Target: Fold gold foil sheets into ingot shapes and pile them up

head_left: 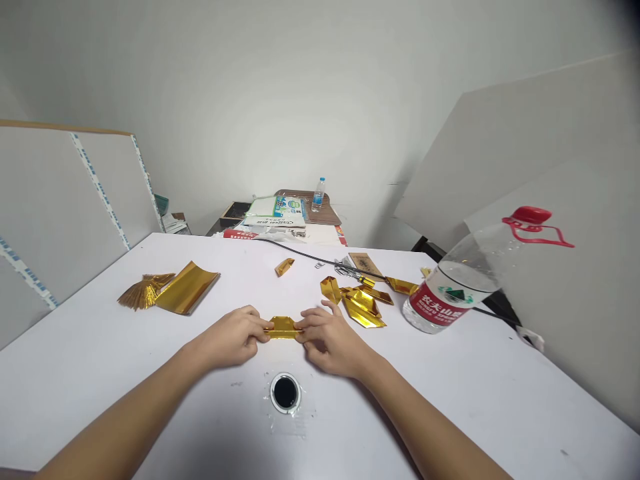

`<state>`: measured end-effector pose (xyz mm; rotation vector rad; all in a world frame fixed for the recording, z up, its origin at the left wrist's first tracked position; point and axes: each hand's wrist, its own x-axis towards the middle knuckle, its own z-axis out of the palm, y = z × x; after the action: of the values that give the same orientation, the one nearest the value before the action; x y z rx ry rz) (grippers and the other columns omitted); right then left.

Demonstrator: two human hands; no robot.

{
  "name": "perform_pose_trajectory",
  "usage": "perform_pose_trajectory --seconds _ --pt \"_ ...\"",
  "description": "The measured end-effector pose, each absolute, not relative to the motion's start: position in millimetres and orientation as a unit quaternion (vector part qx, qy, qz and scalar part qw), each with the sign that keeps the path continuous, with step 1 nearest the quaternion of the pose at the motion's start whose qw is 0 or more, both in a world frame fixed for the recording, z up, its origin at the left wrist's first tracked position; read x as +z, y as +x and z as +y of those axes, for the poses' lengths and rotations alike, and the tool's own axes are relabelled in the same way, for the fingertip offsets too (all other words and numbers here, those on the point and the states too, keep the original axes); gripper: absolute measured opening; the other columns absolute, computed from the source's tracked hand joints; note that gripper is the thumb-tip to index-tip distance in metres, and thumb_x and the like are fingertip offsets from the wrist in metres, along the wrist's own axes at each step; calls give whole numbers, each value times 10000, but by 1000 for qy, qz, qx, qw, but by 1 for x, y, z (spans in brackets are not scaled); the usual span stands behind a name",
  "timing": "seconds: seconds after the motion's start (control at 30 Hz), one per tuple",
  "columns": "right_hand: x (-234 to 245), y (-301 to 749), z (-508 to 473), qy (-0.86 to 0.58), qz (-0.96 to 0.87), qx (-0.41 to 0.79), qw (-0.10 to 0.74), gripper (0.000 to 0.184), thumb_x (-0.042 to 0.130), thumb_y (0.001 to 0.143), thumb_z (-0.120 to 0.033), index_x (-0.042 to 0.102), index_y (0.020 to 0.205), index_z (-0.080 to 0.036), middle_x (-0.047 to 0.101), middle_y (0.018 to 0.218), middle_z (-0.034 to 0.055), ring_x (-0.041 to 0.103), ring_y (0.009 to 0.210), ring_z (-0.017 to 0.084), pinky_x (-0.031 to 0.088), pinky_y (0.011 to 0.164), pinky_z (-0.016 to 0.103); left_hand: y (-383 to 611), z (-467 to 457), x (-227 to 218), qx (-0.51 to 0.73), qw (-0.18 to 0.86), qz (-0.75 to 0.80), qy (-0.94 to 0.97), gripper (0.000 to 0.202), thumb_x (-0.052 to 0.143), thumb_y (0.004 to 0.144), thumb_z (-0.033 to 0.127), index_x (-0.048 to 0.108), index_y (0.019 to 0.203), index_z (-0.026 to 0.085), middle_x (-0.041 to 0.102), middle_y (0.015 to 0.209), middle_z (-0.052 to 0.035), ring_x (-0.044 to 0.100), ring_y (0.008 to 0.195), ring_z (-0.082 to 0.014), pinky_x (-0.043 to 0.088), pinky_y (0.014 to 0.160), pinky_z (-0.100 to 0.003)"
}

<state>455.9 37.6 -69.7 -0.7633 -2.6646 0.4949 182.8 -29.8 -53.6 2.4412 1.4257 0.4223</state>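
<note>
1. One fanned, finely ridged gold bundle point(141, 293) and a curved, mirror-bright stack of foil sheets point(186, 290) lie beyond and left of the round black-centred disc point(285, 393); I judge the sheets still unworked.
2. I see the left hand point(237, 339) grasping the left end of a creased foil piece point(283, 327), just beyond the disc; it looks part-folded, angled corners above a straight band.
3. The right hand point(330, 339) grasps its right end.
4. Beyond and right of the disc, crisp, faceted foil pieces point(363, 303) seem finished; clear plastic water jug point(440, 300) further right.
</note>
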Motion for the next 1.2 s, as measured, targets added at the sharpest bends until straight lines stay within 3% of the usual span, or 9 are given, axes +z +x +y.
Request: perform_pose_trajectory --seconds 0.07,0.2,0.37,0.5,0.6,0.7,0.9,1.03,1.2 --pt "-69 460 40 -278 -927 191 161 154 603 888 -197 756 900 -216 743 1231 34 584 1316 297 175 1212 694 180 -28 -51 153 179 512 826 483 511 723 -49 826 903 270 744 1286 38 627 1153 -205 564 971 -339" --pt "-68 463 44 -289 -924 206 145 191 587 946 -251 709 815 -187 736 1265 28 566 1361 318 192 1199 717 175 -25 -51 176 230 516 806 519 496 703 -72 831 905 270 749 1276 22 619 1204 -184 563 982 -308" --pt "-68 465 45 -285 -921 221 149 205 617 930 -246 680 747 -178 734 1271 16 547 1383 300 245 1210 657 171 -25 -54 178 232 513 807 526 471 694 -84 809 902 261 732 1309 28 596 1255 -176 550 1019 -305" --pt "-74 467 48 -281 -915 240 162 105 672 888 -193 736 807 -209 726 1289 -2 519 1400 288 299 1193 585 170 -26 -54 187 229 510 808 425 474 692 -80 751 813 218 730 1298 13 585 1274 -177 550 989 -285" --pt "-81 467 52 -278 -907 259 183 92 696 934 -263 785 952 -247 726 1285 17 529 1361 274 335 1173 541 171 -26 -54 189 222 501 815 366 477 702 -73 707 775 203 730 1289 10 578 1269 -187 544 988 -299" --pt "-85 466 56 -271 -904 265 195 170 700 961 -309 785 1105 -280 732 1260 27 550 1305 256 354 1155 513 175 -26 -56 191 193 487 830 301 487 714 -59 651 759 190 730 1263 -10 580 1224 -205 535 972 -328" --pt "-87 463 59 -238 -929 195 206 207 616 1015 -282 766 1158 -275 743 1207 32 605 1190 208 381 1099 457 193 -26 -61 168 98 474 859 257 499 768 -24 634 834 184 697 1002 -52 568 1050 -211 512 888 -337" --pt "-88 460 56 -219 -938 160 214 244 519 1057 -296 746 1092 -214 735 1169 71 617 1102 197 395 1037 433 205 -29 -63 152 39 485 860 225 552 947 138 700 1092 226 684 1086 -62 584 1087 -221 505 950 -371" --pt "-89 452 46 -213 -942 159 207 279 461 1080 -297 711 1035 -182 703 1049 79 599 1021 180 395 993 401 215 -30 -68 122 -9 503 855 169 554 992 197 710 1058 199 699 1097 -74 612 1073 -244 516 909 -401"
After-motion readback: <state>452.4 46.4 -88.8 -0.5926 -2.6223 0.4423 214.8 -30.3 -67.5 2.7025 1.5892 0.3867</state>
